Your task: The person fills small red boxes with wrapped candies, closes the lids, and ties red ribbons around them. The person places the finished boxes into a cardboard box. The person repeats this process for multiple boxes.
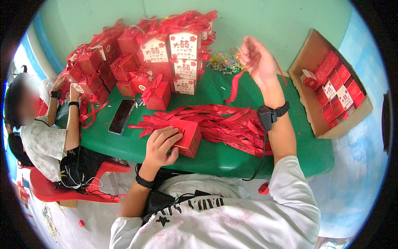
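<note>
The left hand [161, 143] grips the red box [190, 140] by its left side, toward the near edge of the green table [309, 145]; a loosened hold could let it slip off. Whether the raised right hand [259, 62] pinches the trailing ribbon [234, 88] is unclear; a sweeping pull could snag the ribbon pile [228, 118] at far right of the box

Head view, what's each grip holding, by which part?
Left grip holds a red gift box by its left side; right grip seemingly holds a red ribbon, pinch point hidden.
</note>
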A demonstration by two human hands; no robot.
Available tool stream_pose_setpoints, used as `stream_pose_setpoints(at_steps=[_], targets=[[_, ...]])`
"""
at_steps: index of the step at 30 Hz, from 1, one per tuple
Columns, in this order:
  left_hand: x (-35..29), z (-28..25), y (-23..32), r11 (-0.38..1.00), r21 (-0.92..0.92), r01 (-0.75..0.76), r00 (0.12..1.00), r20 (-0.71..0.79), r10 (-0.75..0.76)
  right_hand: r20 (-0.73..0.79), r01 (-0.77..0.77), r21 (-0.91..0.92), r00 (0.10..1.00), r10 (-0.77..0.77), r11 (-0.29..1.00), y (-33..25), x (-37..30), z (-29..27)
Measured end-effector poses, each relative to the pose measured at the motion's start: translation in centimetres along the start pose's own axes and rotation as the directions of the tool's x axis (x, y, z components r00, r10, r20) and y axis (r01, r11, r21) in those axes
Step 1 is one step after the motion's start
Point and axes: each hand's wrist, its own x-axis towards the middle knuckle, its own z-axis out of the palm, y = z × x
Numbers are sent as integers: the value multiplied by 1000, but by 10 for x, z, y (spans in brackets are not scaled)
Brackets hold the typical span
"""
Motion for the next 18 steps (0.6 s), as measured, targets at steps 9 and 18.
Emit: stream_pose_setpoints(at_steps=[9, 18], targets=[[-1, -1, 0, 1000, -4, 14, 1000, 14, -14, 68, -103, -594, 982, 177, 798, -2, -6, 4], [-2, -1, -1, 1000, 5, 8, 1000, 11, -8, -12, -200, -545, 973, 232, 814, 10, -5, 8]])
